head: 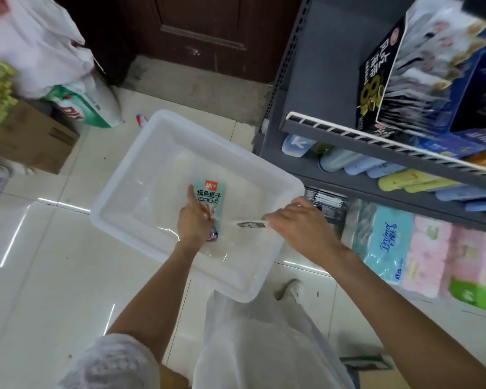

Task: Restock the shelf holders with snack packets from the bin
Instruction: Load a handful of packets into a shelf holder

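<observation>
- The bin [163,153] is open-topped and nearly bare inside, with one snack packet [212,202] on its floor; its walls ring it.
- Right, the shelf edge [376,141] overhangs the lower rows of goods.
- Left floor tiles [45,262] lie open.

Left hand [194,220] presses a snack packet [211,203] inside the bin [129,175]; right hand [300,223] pinches another packet [250,224].

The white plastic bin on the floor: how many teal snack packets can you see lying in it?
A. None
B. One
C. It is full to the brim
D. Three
B: a single teal snack packet lies on the bottom of the white plastic bin, under the left hand.
</observation>
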### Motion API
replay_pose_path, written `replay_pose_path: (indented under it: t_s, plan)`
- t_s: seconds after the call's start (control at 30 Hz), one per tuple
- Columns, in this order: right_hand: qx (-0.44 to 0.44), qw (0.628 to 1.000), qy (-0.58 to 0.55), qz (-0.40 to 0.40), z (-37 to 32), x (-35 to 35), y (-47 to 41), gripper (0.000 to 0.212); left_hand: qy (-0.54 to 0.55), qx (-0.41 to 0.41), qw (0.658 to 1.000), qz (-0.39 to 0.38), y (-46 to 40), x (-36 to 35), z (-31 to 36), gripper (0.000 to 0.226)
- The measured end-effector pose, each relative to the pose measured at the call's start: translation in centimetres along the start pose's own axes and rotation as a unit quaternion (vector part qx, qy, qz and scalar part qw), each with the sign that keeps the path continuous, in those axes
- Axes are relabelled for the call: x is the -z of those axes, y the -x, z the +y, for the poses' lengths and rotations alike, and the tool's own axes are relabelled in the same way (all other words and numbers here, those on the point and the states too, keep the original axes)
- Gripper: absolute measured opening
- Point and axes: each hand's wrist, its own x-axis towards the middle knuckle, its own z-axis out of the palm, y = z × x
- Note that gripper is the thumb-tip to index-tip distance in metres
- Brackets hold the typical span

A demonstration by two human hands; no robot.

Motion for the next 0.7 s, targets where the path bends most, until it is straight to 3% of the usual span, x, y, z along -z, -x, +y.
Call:
replay_pose_path:
  t_s: [0.07, 0.13, 0.27, 0.37, 0.4, 0.47, 0.53, 0.57, 0.63, 0.67, 0.7]
  plan:
    - [-0.159, 0.979, -0.116, 0.062, -0.7, 1.3, 0.0, 0.016, 0.047, -0.009, 0.999, -0.012, 0.3, 0.5, 0.4, 0.068]
    - [-0.282, 0.919, -0.266, 0.068, -1.3, 1.7, 0.3, 0.022, 0.13, -0.015, 0.991, -0.014, 1.1, 1.6, 1.0, 0.044]
    - [-0.36, 0.787, -0.493, 0.091, -1.4, 1.7, 1.5, 0.041, 0.378, -0.004, 0.926, -0.02, 4.6, 4.9, 4.0, 0.032]
    - [-0.395, 0.662, -0.627, 0.114, -1.2, 3.1, 2.7, 0.041, 0.45, -0.042, 0.89, -0.054, 7.8, 6.8, 7.2, 0.03]
    - [-0.401, 0.645, -0.642, 0.105, -0.9, 3.9, 3.2, 0.04, 0.452, -0.056, 0.888, -0.06, 8.7, 7.0, 8.3, 0.03]
    - [-0.407, 0.647, -0.638, 0.093, -0.1, 5.0, 4.3, 0.052, 0.45, -0.066, 0.888, -0.064, 10.2, 6.9, 10.5, 0.03]
    - [-0.427, 0.626, -0.64, 0.125, 1.2, 5.6, 6.0, 0.046, 0.452, -0.071, 0.887, -0.067, 11.5, 6.4, 12.8, 0.03]
    - [-0.435, 0.589, -0.664, 0.154, 2.1, 6.0, 7.0, 0.034, 0.455, -0.073, 0.885, -0.07, 12.3, 6.0, 14.1, 0.029]
    - [-0.44, 0.462, -0.743, 0.203, 4.2, 6.6, 9.1, 0.011, 0.457, -0.066, 0.883, -0.084, 13.6, 4.7, 17.0, 0.024]
    - [-0.443, 0.404, -0.769, 0.22, 5.2, 6.9, 10.2, 0.009, 0.461, -0.054, 0.88, -0.098, 14.2, 4.0, 18.3, 0.019]
    - [-0.446, 0.377, -0.777, 0.236, 6.7, 7.3, 12.2, 0.01, 0.462, -0.043, 0.879, -0.114, 15.2, 2.8, 20.4, 0.016]
